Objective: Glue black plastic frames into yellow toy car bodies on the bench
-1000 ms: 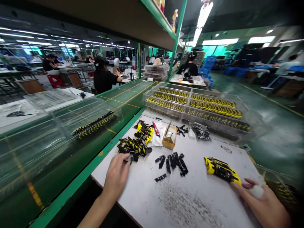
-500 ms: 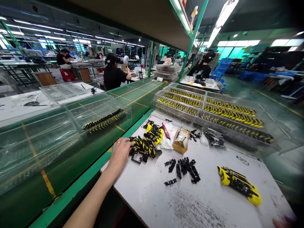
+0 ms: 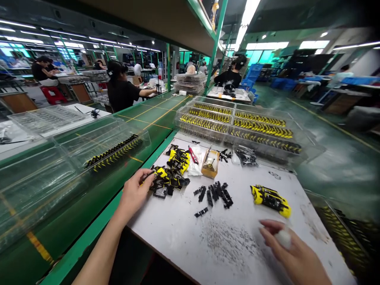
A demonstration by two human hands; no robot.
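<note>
At the left edge of the white worktable, my left hand [image 3: 136,193] has its thumb and fingers closed on a black-and-yellow plastic part [image 3: 161,171] at the edge of a pile of similar parts [image 3: 175,182]. My right hand [image 3: 293,249] is over the table's lower right, slightly blurred. Its thumb and forefinger are apart with nothing between their tips. A whitish, rounded patch shows farther back among its fingers; I cannot tell what it is. Beyond this hand lies a row of yellow-and-black parts [image 3: 270,200] set side by side. Loose black plastic pieces [image 3: 215,194] lie mid-table.
A small box [image 3: 210,165] and a red cutter [image 3: 192,155] lie behind the pile. Clear trays [image 3: 233,130] of yellow-black parts stand at the back. Another tray [image 3: 74,154] rests on the green conveyor [image 3: 160,107] at left. Co-workers [image 3: 123,91] sit beyond.
My right hand has come in from the lower right corner over the table. My left fingers, earlier laid against the pile, are now pinched on a part. The view has turned right.
</note>
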